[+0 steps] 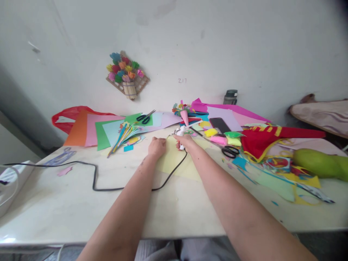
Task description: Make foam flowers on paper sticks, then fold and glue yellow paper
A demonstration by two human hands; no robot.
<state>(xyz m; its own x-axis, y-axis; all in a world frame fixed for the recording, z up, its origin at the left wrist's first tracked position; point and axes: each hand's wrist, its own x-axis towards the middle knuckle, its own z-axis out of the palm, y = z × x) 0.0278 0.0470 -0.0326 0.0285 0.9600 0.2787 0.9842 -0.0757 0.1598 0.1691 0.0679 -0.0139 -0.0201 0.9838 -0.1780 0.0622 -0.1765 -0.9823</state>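
Observation:
My right hand (182,140) is wrapped round a white glue gun (180,131), whose black cord (174,170) runs down and away to the left. The gun's nozzle points left, above a sheet of pale yellow paper (174,163) lying on the table. Just left of it, my left hand (157,146) rests low at the paper's left edge. Its fingers are closed and pressed together, and what they hold, if anything, is hidden. Behind the gun stands a pink paper cone (184,117) with small colourful paper pieces at its top.
Left of my hands lie paper strips (122,139), coloured sheets (100,130) and scissors (146,117). To the right are a phone (220,125), clay packets (219,140), more scissors (230,151), a red cloth (261,141) and paper scraps. A white power strip (15,185) sits far left.

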